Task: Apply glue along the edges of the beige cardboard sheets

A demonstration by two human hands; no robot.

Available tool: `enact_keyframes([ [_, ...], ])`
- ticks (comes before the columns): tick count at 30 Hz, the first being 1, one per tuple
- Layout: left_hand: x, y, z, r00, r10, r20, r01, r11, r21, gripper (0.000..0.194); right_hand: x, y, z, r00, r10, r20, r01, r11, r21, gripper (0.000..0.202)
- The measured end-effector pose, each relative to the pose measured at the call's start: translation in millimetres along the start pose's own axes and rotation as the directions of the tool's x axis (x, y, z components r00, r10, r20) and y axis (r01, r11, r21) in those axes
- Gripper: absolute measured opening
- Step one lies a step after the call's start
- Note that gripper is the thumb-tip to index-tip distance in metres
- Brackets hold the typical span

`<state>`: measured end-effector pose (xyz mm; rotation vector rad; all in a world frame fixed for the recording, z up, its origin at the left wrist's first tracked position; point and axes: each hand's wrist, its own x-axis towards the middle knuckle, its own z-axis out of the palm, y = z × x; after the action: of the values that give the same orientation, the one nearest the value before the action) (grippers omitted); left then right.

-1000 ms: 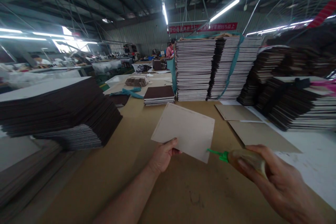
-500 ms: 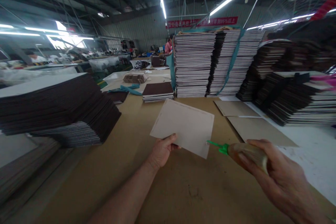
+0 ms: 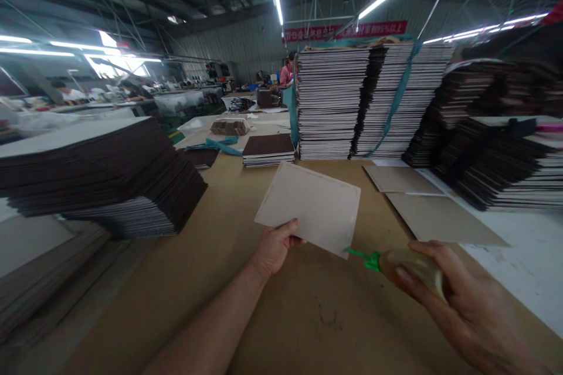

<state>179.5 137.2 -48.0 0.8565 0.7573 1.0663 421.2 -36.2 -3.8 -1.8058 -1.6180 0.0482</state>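
A pale rectangular board is held tilted above the brown table. My left hand grips its near edge, thumb on top and fingers underneath. Faint lines that look like glue run along the board's margins. In my right hand is a glue bottle with a green nozzle, my fingers wrapped round its body. The nozzle tip is at the board's right edge, close to the near right corner; whether it touches cannot be made out.
Dark panels form a tall stack on the left. A strapped stack of boards rises at the back. Beyond the board lies a short brown stack. Flat boards lie at the right, near another dark stack.
The nozzle tip has moved down along the board's right edge towards the near corner. My left hand keeps its grip on the board. The view has shifted slightly.
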Motion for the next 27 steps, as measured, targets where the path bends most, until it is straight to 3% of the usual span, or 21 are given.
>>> enact_keyframes([
  [11, 1.9, -0.5, -1.7, 1.0, 0.022, -0.001, -0.022, 1.0, -0.004, 0.027, -5.1, -10.5, 4.4, 1.0, 0.002, -0.028, -0.003, 0.999, -0.049, 0.043],
  [16, 3.4, -1.8, -2.8, 1.0, 0.028, -0.003, -0.028, 1.0, 0.002, 0.027, -7.9, -6.3, 6.3, 0.999, 0.013, 0.048, -0.012, 1.0, -0.016, 0.043],
  [20, 3.3, -1.2, -2.5, 1.0, 0.029, 0.007, -0.029, 1.0, -0.004, 0.027, -8.9, -4.8, 8.6, 1.0, 0.021, -0.01, -0.021, 1.0, 0.001, 0.043],
  [24, 3.0, -0.4, -1.6, 1.0, 0.024, -0.016, -0.024, 1.0, -0.009, 0.027, -8.6, -4.9, 9.8, 0.999, 0.018, 0.037, -0.018, 1.0, 0.015, 0.038],
  [27, 3.5, -0.6, -1.8, 0.999, 0.031, -0.009, -0.032, 0.999, -0.014, 0.029, -8.4, -5.3, 9.9, 1.0, 0.015, 0.006, -0.015, 1.0, 0.011, 0.04],
])
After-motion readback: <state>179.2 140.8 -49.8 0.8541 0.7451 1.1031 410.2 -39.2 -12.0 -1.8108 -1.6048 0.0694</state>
